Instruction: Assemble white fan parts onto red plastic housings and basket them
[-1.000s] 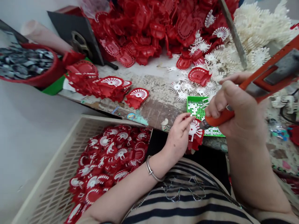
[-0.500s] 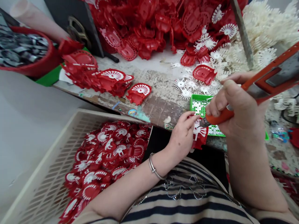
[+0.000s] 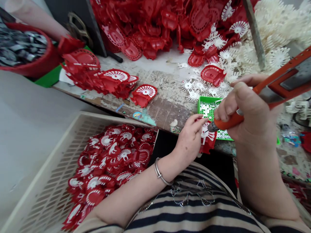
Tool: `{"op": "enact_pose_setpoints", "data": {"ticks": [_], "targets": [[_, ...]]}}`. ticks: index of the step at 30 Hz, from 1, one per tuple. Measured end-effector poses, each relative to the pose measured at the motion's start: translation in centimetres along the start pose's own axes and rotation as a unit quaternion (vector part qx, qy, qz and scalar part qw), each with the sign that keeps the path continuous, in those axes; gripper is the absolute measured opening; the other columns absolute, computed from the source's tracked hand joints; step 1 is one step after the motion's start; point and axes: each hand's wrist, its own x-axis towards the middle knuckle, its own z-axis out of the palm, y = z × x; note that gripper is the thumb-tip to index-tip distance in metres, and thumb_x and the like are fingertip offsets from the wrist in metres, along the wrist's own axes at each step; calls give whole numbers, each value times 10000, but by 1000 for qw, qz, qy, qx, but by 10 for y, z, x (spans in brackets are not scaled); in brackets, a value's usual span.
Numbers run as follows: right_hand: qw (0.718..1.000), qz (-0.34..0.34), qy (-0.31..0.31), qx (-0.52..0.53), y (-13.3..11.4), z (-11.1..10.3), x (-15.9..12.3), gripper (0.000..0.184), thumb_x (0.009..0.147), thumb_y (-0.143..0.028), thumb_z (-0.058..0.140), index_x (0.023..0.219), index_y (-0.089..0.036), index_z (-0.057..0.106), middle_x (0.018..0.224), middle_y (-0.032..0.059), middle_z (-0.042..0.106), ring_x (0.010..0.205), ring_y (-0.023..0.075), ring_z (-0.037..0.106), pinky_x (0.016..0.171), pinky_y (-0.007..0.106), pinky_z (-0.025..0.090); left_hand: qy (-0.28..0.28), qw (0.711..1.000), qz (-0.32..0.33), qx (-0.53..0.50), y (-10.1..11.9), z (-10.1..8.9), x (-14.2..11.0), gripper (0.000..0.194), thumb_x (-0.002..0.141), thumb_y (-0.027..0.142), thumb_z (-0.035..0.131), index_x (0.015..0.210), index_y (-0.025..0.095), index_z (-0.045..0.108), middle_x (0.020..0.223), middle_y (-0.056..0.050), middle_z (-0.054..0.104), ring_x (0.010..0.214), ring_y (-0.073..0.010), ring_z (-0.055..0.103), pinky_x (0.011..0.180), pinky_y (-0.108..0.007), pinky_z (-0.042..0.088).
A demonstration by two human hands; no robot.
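My left hand [image 3: 188,142] grips a red plastic piece with a white fan insert [image 3: 208,139] at the table's near edge. My right hand [image 3: 245,110] is wrapped around an orange powered screwdriver [image 3: 264,94], whose tip touches the white insert. Just behind the piece sits a small green tray [image 3: 206,108] holding tiny white screws.
A cream slotted crate [image 3: 48,181] at lower left holds several assembled red-and-white pieces. On the worn table lie a stack of red pieces [image 3: 109,81], a big red pile [image 3: 170,22] at the back, white fan parts [image 3: 267,38] at right and a red bowl of metal parts [image 3: 26,51] at far left.
The view has shifted slightly; both hands stay together at the table edge with the tool's tip on the piece.
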Motion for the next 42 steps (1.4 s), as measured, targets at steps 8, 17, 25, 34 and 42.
{"op": "enact_pose_setpoints", "data": {"ticks": [8,17,25,34,42], "targets": [[1000,-4,11,2,-4,4,-1,211,796,-355,709,773,-273,516,463,-76,374,337,114,389,359,278,359,0,1000,1,-6,0,2,0,358,919,112,386,1137,142,667,1329,-130,557,1257,-187,520,1137,-377,379],[1000,-16,18,-12,4,1,1,147,802,-320,679,798,-279,537,473,-67,379,352,118,395,360,279,357,-4,1000,2,-7,0,0,0,372,916,112,379,1158,151,659,1329,-128,552,1270,-190,511,1141,-379,374],[999,-24,30,-22,-2,10,-6,126,804,-279,647,777,-278,524,472,-82,395,347,102,402,370,258,374,-4,1000,9,-11,-1,0,0,372,908,115,383,1137,184,669,1323,-105,563,1240,-200,533,1129,-406,386],[998,-42,41,-5,-1,16,-4,183,820,-173,604,698,-265,503,444,-80,414,318,98,374,321,246,323,5,999,1,-35,0,2,0,378,909,100,374,1148,117,667,1315,-143,552,1241,-190,534,1119,-347,395],[998,-42,40,13,-1,15,-3,174,798,-156,588,670,-246,511,444,-89,431,337,84,398,337,244,350,18,999,7,-35,-3,3,1,374,905,104,385,1136,151,675,1287,-122,577,1235,-197,534,1106,-372,413]]}}
